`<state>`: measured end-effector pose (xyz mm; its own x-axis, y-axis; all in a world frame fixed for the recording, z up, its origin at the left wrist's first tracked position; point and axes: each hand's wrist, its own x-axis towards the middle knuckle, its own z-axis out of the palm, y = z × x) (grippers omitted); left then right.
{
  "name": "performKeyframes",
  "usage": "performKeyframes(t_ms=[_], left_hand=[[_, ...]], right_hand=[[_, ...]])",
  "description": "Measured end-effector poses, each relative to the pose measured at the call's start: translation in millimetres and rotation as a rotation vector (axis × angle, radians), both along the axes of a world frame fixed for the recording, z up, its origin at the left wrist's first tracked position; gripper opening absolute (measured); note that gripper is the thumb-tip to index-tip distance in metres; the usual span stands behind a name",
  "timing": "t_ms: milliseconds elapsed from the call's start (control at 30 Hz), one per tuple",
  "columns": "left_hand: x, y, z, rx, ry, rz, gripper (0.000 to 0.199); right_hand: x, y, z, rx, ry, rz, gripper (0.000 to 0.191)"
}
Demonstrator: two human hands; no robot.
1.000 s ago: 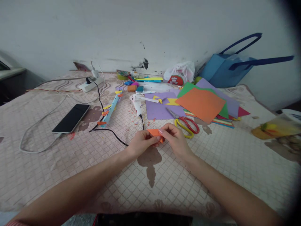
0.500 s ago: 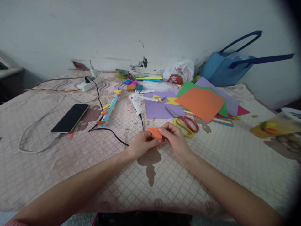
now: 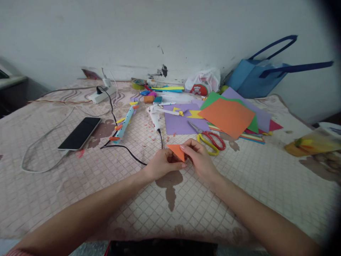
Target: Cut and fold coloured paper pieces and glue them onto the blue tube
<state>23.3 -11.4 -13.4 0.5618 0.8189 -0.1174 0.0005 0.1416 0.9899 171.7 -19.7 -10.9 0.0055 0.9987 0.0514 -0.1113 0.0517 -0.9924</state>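
A small folded piece of orange paper, triangular in outline, is held between both hands above the near middle of the table. My left hand grips its left side, with the thumb stretched out below the paper. My right hand pinches its right edge between thumb and fingers. Just beyond my right hand lie scissors with one red and one yellow handle. A white glue gun rests further back, its black cord running toward my left hand. The undersides of my fingers are partly hidden.
A phone and a white power strip lie left. A light-blue strip bears coloured paper bits. Stacked coloured sheets, a blue bag and a plastic container stand or lie right.
My left thumb has come off the paper and moved slightly down. More of the orange piece shows, its lower tip now pointing down between my hands. My right hand has barely moved.
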Motion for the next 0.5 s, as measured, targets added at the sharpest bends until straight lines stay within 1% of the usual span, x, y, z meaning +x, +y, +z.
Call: performKeyframes(t_ms=[67, 133, 233, 300, 367, 500], left_hand=[[-0.1, 0.2, 4.7, -0.01, -0.027, 0.078, 0.03], [-0.5, 1.3, 7.9, -0.026, -0.058, 0.191, 0.029], [-1.5, 3.3, 8.4, -0.066, -0.11, 0.313, 0.027], [-2.2, 3.9, 7.3, -0.065, -0.145, 0.341, 0.025], [-2.6, 3.8, 6.6, -0.047, -0.169, 0.343, 0.023], [-2.9, 3.0, 7.1, -0.034, -0.207, 0.358, 0.022]], right_hand=[[0.7, -0.1, 1.2, 0.017, -0.009, 0.008, 0.018], [1.0, -1.0, 3.2, 0.032, -0.027, 0.024, 0.018], [1.0, -2.7, 6.1, 0.063, -0.076, 0.033, 0.018], [0.9, -3.2, 7.2, 0.095, -0.117, 0.022, 0.018], [1.2, -3.3, 7.8, 0.135, -0.171, 0.006, 0.017], [2.6, -3.4, 8.1, 0.263, -0.311, -0.053, 0.014]])
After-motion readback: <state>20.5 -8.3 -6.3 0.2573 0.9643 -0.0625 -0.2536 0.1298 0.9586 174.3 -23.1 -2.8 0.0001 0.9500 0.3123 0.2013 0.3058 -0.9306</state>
